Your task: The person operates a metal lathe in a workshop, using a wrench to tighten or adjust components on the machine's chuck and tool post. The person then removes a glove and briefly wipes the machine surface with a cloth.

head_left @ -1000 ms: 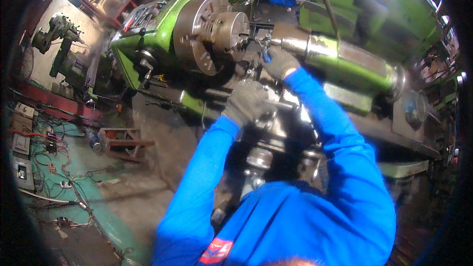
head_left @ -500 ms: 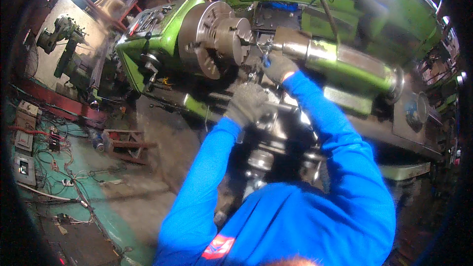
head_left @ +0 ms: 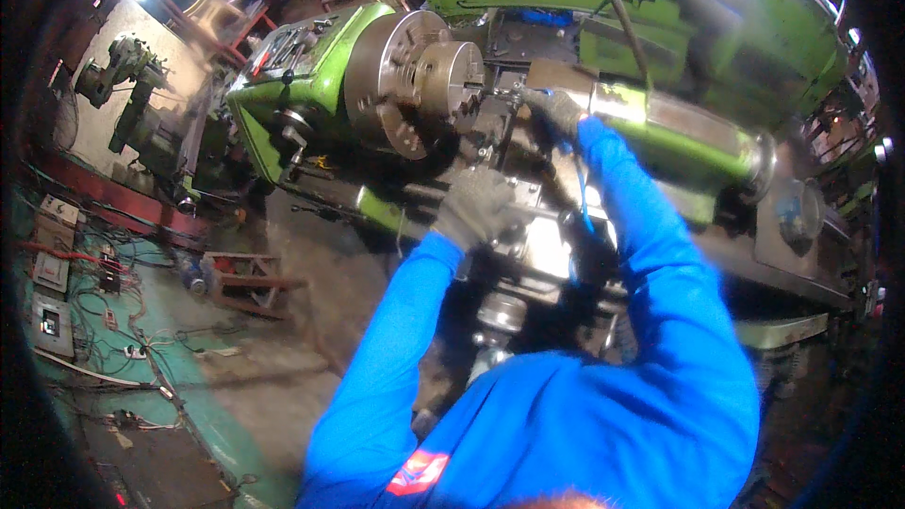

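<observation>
A green metal lathe stretches across in front of me, its big round chuck [head_left: 401,66] gripping a short metal cylinder [head_left: 451,77] on the left. To the right lies the tailstock [head_left: 679,127]. My left hand [head_left: 476,203], in a grey work glove, rests with bent fingers on the lathe's carriage [head_left: 549,243]; what lies under the fingers is hidden. My right hand [head_left: 558,113], also gloved, reaches to the tailstock's tip by the cylinder's face. Its fingers are closed around something too small to make out. A thin blue hose [head_left: 584,196] hangs below it.
Loose tools [head_left: 287,45] lie on top of the headstock. A long lever [head_left: 630,38] rises from the tailstock. On the floor at left are a rusty metal frame [head_left: 247,273], electrical boxes [head_left: 55,269] and tangled wires [head_left: 113,283]. Another green machine [head_left: 735,28] stands behind.
My right hand has moved slightly up and to the right, against the tailstock. The blue hose now shows below it. My left hand has stayed nearly in place.
</observation>
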